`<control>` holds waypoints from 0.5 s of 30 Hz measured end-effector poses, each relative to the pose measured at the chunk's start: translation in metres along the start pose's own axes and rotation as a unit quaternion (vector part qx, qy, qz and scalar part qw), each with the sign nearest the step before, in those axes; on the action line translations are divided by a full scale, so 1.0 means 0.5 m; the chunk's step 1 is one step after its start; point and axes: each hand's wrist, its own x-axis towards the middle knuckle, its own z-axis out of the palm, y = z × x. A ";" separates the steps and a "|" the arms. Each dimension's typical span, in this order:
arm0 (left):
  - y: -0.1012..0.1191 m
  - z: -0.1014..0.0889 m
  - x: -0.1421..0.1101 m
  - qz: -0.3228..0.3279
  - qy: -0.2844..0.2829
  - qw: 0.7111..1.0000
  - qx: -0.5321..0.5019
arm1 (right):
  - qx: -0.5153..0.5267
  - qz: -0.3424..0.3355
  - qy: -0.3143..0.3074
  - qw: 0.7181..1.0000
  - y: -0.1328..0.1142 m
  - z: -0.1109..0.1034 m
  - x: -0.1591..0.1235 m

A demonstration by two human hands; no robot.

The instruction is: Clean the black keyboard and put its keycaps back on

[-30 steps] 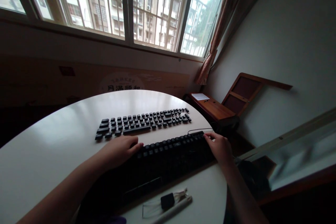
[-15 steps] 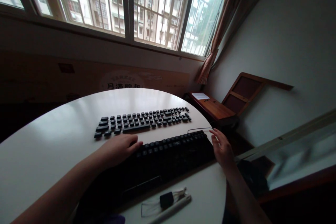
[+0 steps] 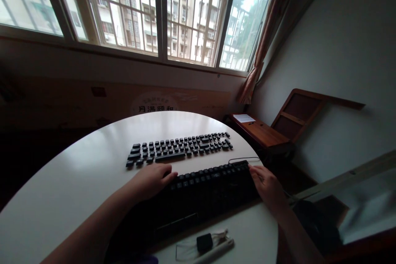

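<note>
A black keyboard point(image 3: 213, 192) lies slantwise on the white round table. Keycaps show along its far rows; the near part is too dark to make out. My left hand point(image 3: 157, 178) grips its far left part, thumb over the top edge and fingers curled partly out of sight. At the far right corner, my right hand point(image 3: 262, 179) has its fingers closed against the keyboard's end. Loose black keycaps point(image 3: 170, 154) stand behind it in rows, laid out like a keyboard, with a long space bar keycap point(image 3: 170, 157) at the front.
On the white table point(image 3: 77, 173), a keycap puller point(image 3: 204, 242) with wire loops lies near a pale stick-like tool point(image 3: 216, 251). A thin cable point(image 3: 244, 158) runs off the right edge. Beyond stands a wooden chair point(image 3: 266, 130) with paper point(image 3: 243, 118) on it.
My right hand has closed in on the keyboard's right end, its fingers less spread than before. My left hand stays at the keyboard. The whole view has shifted slightly.
</note>
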 end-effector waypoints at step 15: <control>0.035 -0.015 -0.016 -0.016 0.101 0.993 0.064 | -0.048 -0.048 0.021 0.997 -0.010 -0.004 0.043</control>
